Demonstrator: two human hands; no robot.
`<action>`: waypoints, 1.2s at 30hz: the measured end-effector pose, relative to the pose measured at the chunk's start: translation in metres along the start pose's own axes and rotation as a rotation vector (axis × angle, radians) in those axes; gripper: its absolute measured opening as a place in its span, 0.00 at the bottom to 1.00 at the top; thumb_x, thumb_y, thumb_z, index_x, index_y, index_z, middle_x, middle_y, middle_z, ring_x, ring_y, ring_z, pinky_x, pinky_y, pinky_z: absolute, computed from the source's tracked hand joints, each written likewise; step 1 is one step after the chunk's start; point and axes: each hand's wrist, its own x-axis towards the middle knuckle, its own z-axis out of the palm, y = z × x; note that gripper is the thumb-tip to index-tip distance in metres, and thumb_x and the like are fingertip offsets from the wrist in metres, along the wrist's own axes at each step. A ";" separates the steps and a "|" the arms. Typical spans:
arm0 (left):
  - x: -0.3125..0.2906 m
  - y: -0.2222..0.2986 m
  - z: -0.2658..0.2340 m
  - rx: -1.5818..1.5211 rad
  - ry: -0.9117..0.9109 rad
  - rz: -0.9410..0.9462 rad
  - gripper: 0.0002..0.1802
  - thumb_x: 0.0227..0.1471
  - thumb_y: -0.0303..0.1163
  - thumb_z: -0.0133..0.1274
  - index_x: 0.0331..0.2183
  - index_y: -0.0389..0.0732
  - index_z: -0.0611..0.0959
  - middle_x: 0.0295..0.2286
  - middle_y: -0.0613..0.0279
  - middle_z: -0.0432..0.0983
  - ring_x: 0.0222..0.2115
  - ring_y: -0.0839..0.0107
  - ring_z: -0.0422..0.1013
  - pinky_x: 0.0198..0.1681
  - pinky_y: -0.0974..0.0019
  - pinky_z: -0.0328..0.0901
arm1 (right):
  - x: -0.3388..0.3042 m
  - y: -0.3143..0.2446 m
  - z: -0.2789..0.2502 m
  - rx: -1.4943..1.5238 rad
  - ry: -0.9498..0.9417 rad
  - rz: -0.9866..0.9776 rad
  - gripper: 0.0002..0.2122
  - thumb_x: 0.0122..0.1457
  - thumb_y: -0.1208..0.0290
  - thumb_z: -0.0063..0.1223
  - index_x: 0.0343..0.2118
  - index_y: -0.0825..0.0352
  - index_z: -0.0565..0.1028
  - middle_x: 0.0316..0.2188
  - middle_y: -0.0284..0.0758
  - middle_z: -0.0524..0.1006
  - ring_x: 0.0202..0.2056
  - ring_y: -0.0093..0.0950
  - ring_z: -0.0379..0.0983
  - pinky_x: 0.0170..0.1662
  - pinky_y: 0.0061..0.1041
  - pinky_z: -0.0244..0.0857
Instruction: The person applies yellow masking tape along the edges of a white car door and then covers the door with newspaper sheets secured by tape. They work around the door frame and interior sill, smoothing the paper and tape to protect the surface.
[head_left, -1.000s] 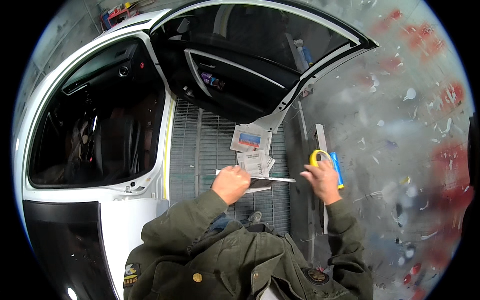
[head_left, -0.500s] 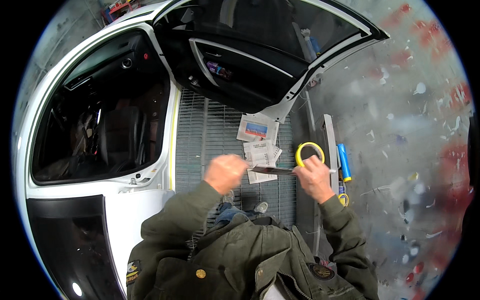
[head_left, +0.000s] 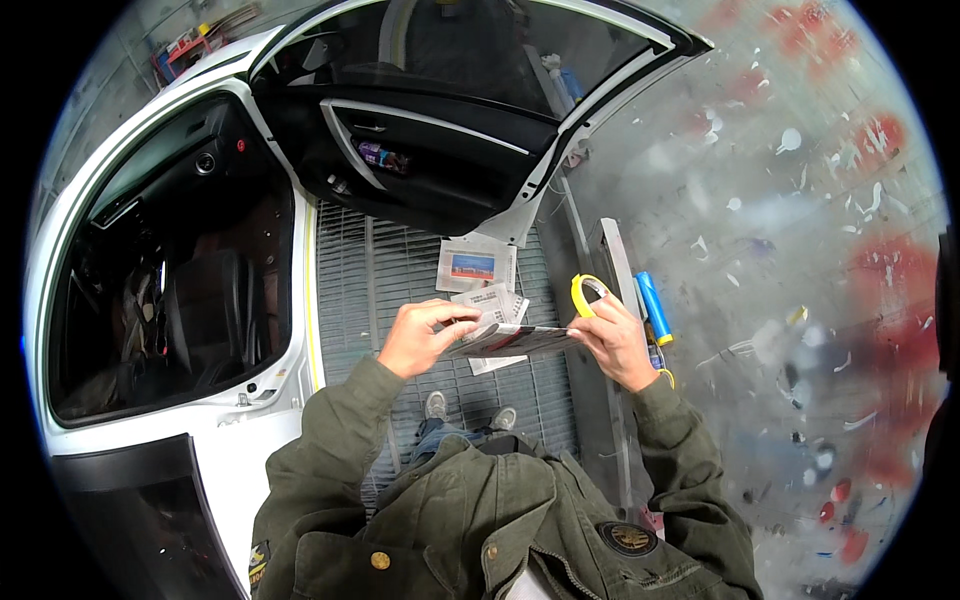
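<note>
A folded sheet of newspaper [head_left: 520, 342] stretches between my hands, seen almost edge-on. At its left end my left hand [head_left: 425, 337] pinches it between thumb and fingers. My right hand [head_left: 618, 345] grips the other end with thumb and fingertips. A yellow roll of tape [head_left: 579, 296] hangs on the fingers of that same hand, upright and partly hidden behind them. Below, more newspaper sheets [head_left: 466, 280] lie on the floor grating, beyond my shoes.
A white car [head_left: 308, 372] stands at the left, its doorway exposing a dark seat. The opened car door [head_left: 430, 180] reaches across ahead of me. To the right are a metal rail [head_left: 618, 255], a blue cylinder with a yellow end [head_left: 652, 305] and a paint-spattered wall [head_left: 790, 250].
My left hand has moved from a blurred, fist-like pose to a pinch on the paper. The newspaper now shows more of its face. The whole view has shifted slightly.
</note>
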 end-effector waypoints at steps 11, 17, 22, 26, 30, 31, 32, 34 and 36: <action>-0.001 -0.010 0.021 -0.282 -0.074 -0.144 0.09 0.55 0.29 0.58 0.37 0.34 0.85 0.31 0.60 0.82 0.31 0.79 0.73 0.35 0.72 0.69 | -0.011 0.013 0.028 0.067 0.034 0.117 0.06 0.47 0.74 0.65 0.28 0.67 0.78 0.23 0.32 0.70 0.29 0.31 0.66 0.32 0.30 0.62; -0.008 -0.017 0.026 -0.462 -0.099 -0.248 0.10 0.57 0.29 0.55 0.39 0.34 0.84 0.32 0.60 0.81 0.30 0.80 0.73 0.34 0.74 0.68 | -0.009 0.018 0.042 0.128 0.028 0.134 0.06 0.48 0.74 0.64 0.28 0.68 0.78 0.23 0.32 0.70 0.29 0.31 0.66 0.32 0.29 0.61; -0.009 0.005 0.036 -0.030 0.132 0.071 0.07 0.51 0.24 0.58 0.35 0.36 0.85 0.26 0.60 0.81 0.24 0.79 0.73 0.27 0.74 0.68 | -0.010 0.021 0.052 0.139 0.035 0.162 0.06 0.50 0.75 0.64 0.30 0.68 0.79 0.24 0.33 0.71 0.29 0.30 0.66 0.32 0.28 0.62; -0.006 0.008 0.049 0.293 0.301 0.220 0.05 0.44 0.23 0.61 0.29 0.37 0.84 0.22 0.59 0.79 0.20 0.68 0.76 0.23 0.69 0.70 | -0.007 -0.001 0.075 0.162 0.163 0.372 0.09 0.50 0.74 0.64 0.35 0.68 0.80 0.24 0.34 0.71 0.26 0.26 0.68 0.29 0.25 0.63; -0.009 0.008 0.056 0.530 0.348 0.308 0.04 0.42 0.22 0.61 0.27 0.37 0.84 0.22 0.58 0.79 0.21 0.65 0.76 0.24 0.66 0.70 | 0.004 -0.056 0.078 0.323 0.197 0.487 0.13 0.48 0.69 0.68 0.36 0.67 0.80 0.24 0.33 0.74 0.23 0.23 0.70 0.27 0.23 0.65; -0.008 0.008 0.058 0.545 0.352 0.319 0.05 0.42 0.23 0.61 0.27 0.38 0.83 0.22 0.59 0.78 0.21 0.65 0.76 0.24 0.66 0.70 | 0.003 -0.061 0.080 0.324 0.182 0.503 0.13 0.47 0.66 0.68 0.34 0.66 0.81 0.25 0.33 0.76 0.23 0.24 0.71 0.28 0.23 0.66; -0.008 0.009 0.060 0.560 0.355 0.329 0.05 0.42 0.23 0.61 0.27 0.38 0.83 0.21 0.59 0.78 0.22 0.64 0.76 0.24 0.65 0.70 | 0.002 -0.062 0.086 0.330 0.215 0.543 0.11 0.47 0.68 0.67 0.32 0.66 0.81 0.23 0.32 0.75 0.23 0.24 0.71 0.28 0.23 0.66; -0.009 0.009 0.061 0.606 0.340 0.349 0.05 0.41 0.24 0.62 0.26 0.38 0.82 0.21 0.60 0.77 0.22 0.65 0.76 0.24 0.65 0.70 | 0.001 -0.061 0.091 0.333 0.248 0.530 0.09 0.47 0.73 0.66 0.32 0.68 0.81 0.23 0.33 0.75 0.23 0.22 0.72 0.27 0.22 0.66; -0.012 0.009 0.063 0.664 0.300 0.366 0.06 0.42 0.25 0.62 0.27 0.39 0.82 0.20 0.61 0.76 0.21 0.66 0.76 0.23 0.65 0.70 | 0.000 -0.062 0.095 0.323 0.294 0.510 0.08 0.47 0.75 0.64 0.32 0.69 0.81 0.23 0.34 0.75 0.23 0.22 0.72 0.26 0.22 0.65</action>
